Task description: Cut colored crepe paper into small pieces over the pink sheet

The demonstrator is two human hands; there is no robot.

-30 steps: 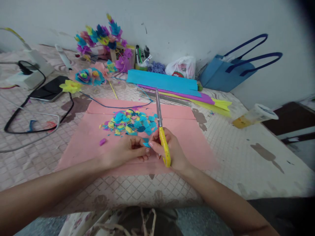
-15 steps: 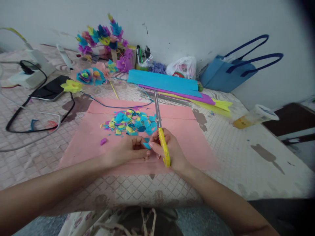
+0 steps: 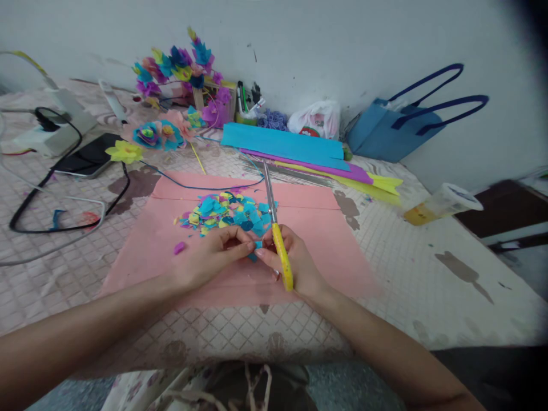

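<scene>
My left hand (image 3: pixel 225 251) pinches a small piece of blue paper (image 3: pixel 258 245) between thumb and fingertips. The thumb and finger of my right hand (image 3: pixel 291 257) meet the same piece from the other side. Scissors with yellow handles (image 3: pixel 280 251) hang in my right hand too, their blades pointing away from me. Just beyond my fingers lies a heap of cut paper bits (image 3: pixel 226 211) in blue, yellow and purple. Both hands are over a pink paper sheet (image 3: pixel 141 251), and a small purple piece (image 3: pixel 179 248) sits left of my left hand.
Folded blue paper (image 3: pixel 282 142) lies behind the sheet with purple and yellow strips. Paper flowers (image 3: pixel 180 68) stand at the back left, near a phone (image 3: pixel 89 154) and cables. A blue bag (image 3: pixel 389 131) and a tilted plastic cup (image 3: pixel 443 204) are on the right.
My left hand's fingers have moved up and in to pinch the blue paper close to my right fingertips. The scissors have tilted slightly to the left.
</scene>
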